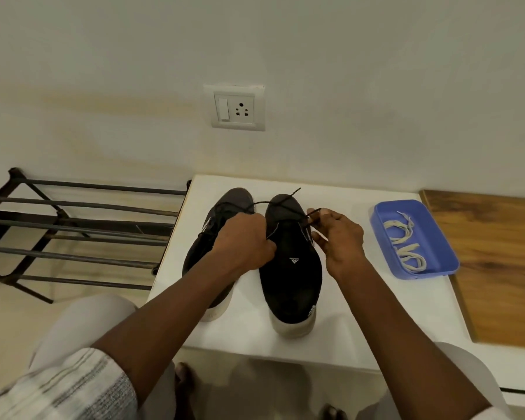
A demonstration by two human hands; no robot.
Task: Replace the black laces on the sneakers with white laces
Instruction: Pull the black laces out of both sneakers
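Two black sneakers with pale soles stand side by side on a white table (pixel 246 334), toes pointing away from me. The right sneaker (pixel 290 268) has its black lace (pixel 281 204) pulled loose. My left hand (pixel 243 241) pinches one strand of that lace over the shoe's left side. My right hand (pixel 338 241) pinches the other strand at the shoe's right side. The left sneaker (pixel 200 256) is partly hidden under my left hand and forearm. White laces (pixel 405 244) lie in a blue tray (pixel 437 234) to the right.
A dark metal shoe rack (pixel 73 231) stands left of the table. A wooden board (pixel 497 262) adjoins the table on the right. A wall socket with a switch (pixel 235 107) sits on the white wall behind. My knees and feet show below the table's front edge.
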